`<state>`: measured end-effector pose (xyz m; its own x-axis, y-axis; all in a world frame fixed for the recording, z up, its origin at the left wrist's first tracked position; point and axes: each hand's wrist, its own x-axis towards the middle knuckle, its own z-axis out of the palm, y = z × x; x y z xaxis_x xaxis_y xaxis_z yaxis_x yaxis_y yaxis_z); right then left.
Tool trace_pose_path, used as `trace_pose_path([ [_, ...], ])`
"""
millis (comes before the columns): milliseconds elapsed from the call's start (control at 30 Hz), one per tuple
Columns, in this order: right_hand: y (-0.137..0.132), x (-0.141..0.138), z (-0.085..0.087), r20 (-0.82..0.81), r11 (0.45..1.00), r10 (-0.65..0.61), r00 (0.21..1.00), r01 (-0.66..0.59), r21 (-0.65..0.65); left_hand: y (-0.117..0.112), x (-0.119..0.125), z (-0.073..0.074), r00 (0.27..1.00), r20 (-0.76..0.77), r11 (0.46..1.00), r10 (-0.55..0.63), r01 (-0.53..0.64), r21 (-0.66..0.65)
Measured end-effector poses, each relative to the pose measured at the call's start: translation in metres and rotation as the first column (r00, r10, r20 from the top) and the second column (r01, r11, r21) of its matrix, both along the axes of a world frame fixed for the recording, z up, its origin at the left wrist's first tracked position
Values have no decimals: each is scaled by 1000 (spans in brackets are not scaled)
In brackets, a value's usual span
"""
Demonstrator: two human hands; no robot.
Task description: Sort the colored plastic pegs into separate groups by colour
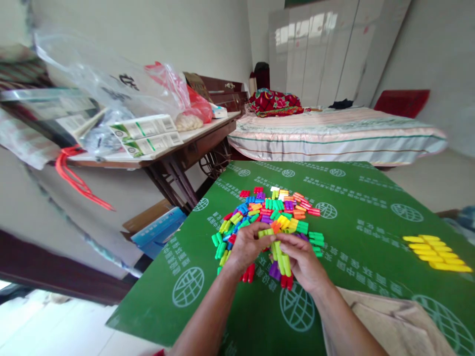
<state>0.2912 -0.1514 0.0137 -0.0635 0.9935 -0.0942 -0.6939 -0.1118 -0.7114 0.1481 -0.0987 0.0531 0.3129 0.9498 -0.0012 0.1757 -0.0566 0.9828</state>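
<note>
Over a green board [260, 316], above a pile of coloured pieces [274, 203], the left hand [248, 247] pinches a lime piece [265, 232]; the right hand [302, 259] has its fingers narrowed around a lime strip [284, 264]. Both look light, stiff, smooth, hardly fragile, and probably best gripped along their long sides

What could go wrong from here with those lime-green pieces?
The lime-green tubular plastic pieces are held between the left hand and right hand; a loose grip could drop them among the multicoloured plastic pieces around them. The right forearm overlaps the beige cloth in view and might drag it.
</note>
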Motion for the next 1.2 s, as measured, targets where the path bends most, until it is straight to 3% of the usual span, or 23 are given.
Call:
trace_pose_path([
  [200, 4, 4, 0, 22, 998, 58, 998, -57, -25, 5, 16, -3, 980, 81, 983, 181, -180, -23],
  [400, 7, 7, 1, 85, 995, -19, 996, 26, -91, 12, 21, -8, 895, 164, 909, 415, -412, -54],
  [533, 8, 7, 1, 125, 991, -30, 992, 46, -127, 10, 22, -8, 920, 164, 934, 356, -347, -81],
  [700, 9, 7, -2, 228, 997, 20, 974, -3, -76, 3, 28, -11, 935, 144, 946, 324, -317, -72],
  [933, 7, 8, -3, 329, 995, -3, 944, 36, -95, 11, 23, -13, 864, 237, 895, 445, -435, -96],
  [1200, 10, 8, -7, 310, 985, -95, 946, 134, -106, 5, 21, -17, 911, 261, 944, 319, -279, -178],
])
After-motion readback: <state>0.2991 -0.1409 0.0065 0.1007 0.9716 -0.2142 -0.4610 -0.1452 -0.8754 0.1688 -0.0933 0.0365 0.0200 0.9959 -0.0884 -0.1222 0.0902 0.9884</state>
